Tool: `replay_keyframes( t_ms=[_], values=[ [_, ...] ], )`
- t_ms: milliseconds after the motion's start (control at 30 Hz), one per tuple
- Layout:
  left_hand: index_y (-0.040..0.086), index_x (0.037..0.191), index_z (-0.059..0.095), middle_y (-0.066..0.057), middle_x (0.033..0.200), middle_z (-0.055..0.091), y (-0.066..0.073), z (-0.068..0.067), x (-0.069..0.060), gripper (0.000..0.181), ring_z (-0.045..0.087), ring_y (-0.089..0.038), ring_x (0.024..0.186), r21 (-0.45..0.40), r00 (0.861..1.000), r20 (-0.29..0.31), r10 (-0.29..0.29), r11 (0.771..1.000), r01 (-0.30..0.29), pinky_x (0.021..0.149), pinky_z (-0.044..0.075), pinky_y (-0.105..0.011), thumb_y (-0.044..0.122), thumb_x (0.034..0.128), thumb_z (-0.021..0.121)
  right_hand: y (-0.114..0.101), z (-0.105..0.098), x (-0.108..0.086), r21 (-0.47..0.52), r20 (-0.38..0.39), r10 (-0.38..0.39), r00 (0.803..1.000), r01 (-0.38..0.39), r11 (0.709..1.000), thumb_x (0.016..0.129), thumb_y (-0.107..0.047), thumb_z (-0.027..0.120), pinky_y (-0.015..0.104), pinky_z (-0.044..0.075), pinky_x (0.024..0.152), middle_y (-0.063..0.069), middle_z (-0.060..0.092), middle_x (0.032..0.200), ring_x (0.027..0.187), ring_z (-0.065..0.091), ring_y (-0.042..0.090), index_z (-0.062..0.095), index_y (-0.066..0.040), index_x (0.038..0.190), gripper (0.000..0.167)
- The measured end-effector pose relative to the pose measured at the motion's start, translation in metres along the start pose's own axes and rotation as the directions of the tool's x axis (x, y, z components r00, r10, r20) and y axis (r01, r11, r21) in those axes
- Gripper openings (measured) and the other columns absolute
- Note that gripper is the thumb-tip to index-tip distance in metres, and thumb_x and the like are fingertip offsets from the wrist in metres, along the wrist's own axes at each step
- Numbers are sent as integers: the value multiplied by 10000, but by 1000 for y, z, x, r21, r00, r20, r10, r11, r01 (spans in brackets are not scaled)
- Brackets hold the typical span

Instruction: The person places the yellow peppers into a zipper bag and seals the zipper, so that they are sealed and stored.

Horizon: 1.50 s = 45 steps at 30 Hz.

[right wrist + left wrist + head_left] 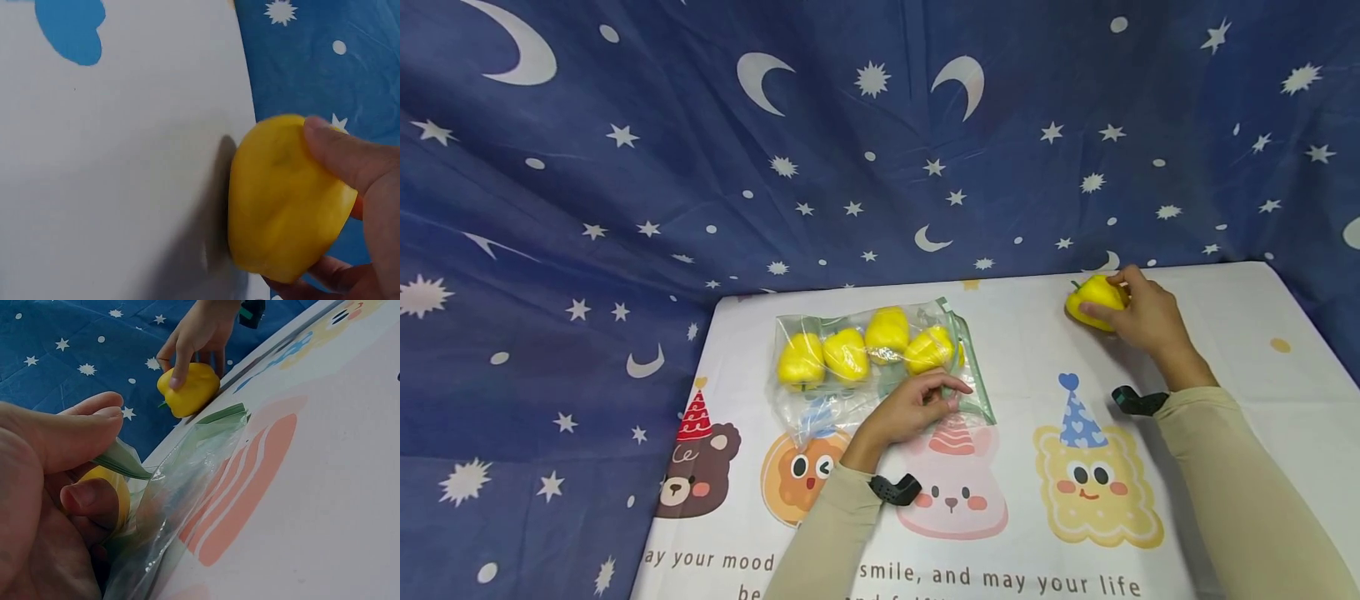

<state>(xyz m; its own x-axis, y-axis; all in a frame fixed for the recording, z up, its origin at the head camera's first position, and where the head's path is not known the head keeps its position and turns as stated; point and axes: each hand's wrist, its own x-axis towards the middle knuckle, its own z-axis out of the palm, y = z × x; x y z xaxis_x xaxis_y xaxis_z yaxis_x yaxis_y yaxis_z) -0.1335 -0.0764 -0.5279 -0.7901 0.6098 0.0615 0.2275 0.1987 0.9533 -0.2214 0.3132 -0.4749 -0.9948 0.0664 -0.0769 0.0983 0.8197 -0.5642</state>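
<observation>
My right hand (1150, 321) grips a yellow bell pepper (1093, 302) with a short green stem, at the table's far right. The right wrist view shows the thumb on one side of the pepper (290, 200) and fingers beneath it. A clear plastic zip bag (820, 404) with a green closure strip lies left of centre, with several yellow bell peppers (887, 333) inside. My left hand (913, 408) is at the bag's right end. In the left wrist view, its thumb and curled fingers (90, 494) hold the bag's green-edged mouth; the exact contact is partly hidden.
A white tablecloth (1015, 350) printed with cartoon figures and lettering covers the table. Dark blue fabric (850, 150) with moons and stars hangs along the back and left sides. Each wrist wears a black band, such as the right one (1138, 402).
</observation>
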Motion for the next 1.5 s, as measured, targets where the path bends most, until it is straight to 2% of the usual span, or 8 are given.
replay_keyframes(
  t_ms=[167,333,633,867,1033,1300,1400,1500],
  values=[
    [76,1226,706,-37,912,531,-1,-1,0,243,458,-91,701,2,1000,-7,-5,1000,5,672,402,-196,123,994,651,1,-2,-3,41,33,16,999,-17,999,885,-700,632,690,415,1010,371,483,1390,1234,451,546,415,-21,1427,896],
    [80,1224,708,-41,923,547,0,-1,0,243,469,-97,705,4,1000,-10,-6,1000,6,674,411,-200,139,994,655,2,1,-7,60,23,12,1000,-14,998,871,-692,659,692,411,1029,328,489,1436,1290,443,536,436,-61,1464,894],
    [141,1215,720,-33,937,557,-1,0,-1,228,469,-96,692,5,1000,-13,-12,1000,12,661,410,-198,142,995,657,-5,3,-17,161,-14,-47,999,48,986,876,-598,728,654,442,988,279,511,1457,1233,526,522,491,-175,1463,761],
    [151,1212,723,-28,927,557,-2,1,-1,225,474,-109,699,5,1000,-15,-13,1000,13,661,408,-200,149,997,656,-12,12,-22,178,71,-98,993,85,980,887,-548,745,703,373,1063,306,375,1510,1291,435,526,305,-225,1619,913],
    [160,1205,724,-27,908,535,-1,1,-1,219,461,-102,692,-1,1000,-11,-10,1000,10,655,398,-200,148,997,655,-15,16,-26,177,100,-124,987,105,979,870,-532,771,710,342,1076,278,356,1520,1296,407,489,375,-208,1589,883],
    [120,1210,721,-29,921,540,0,1,-1,225,462,-104,707,11,1000,-14,-11,1000,11,668,397,-199,156,997,656,-27,22,-33,292,199,-150,968,88,952,872,-516,775,681,328,1132,168,393,1571,1354,416,425,367,-214,1571,864],
    [133,1210,721,-27,930,543,1,1,-1,223,466,-105,718,11,1000,-12,-19,1000,20,672,400,-200,157,999,654,-32,27,-35,303,214,-154,965,84,949,879,-522,765,632,411,1101,166,414,1544,1324,447,424,361,-198,1557,853],
    [141,1211,722,-24,937,543,1,1,0,223,470,-110,724,7,1000,-12,-24,1000,24,674,400,-202,159,998,656,-35,32,-37,344,230,-167,959,80,936,871,-501,781,459,555,981,152,426,1514,1240,499,399,365,-192,1535,843]
  ],
)
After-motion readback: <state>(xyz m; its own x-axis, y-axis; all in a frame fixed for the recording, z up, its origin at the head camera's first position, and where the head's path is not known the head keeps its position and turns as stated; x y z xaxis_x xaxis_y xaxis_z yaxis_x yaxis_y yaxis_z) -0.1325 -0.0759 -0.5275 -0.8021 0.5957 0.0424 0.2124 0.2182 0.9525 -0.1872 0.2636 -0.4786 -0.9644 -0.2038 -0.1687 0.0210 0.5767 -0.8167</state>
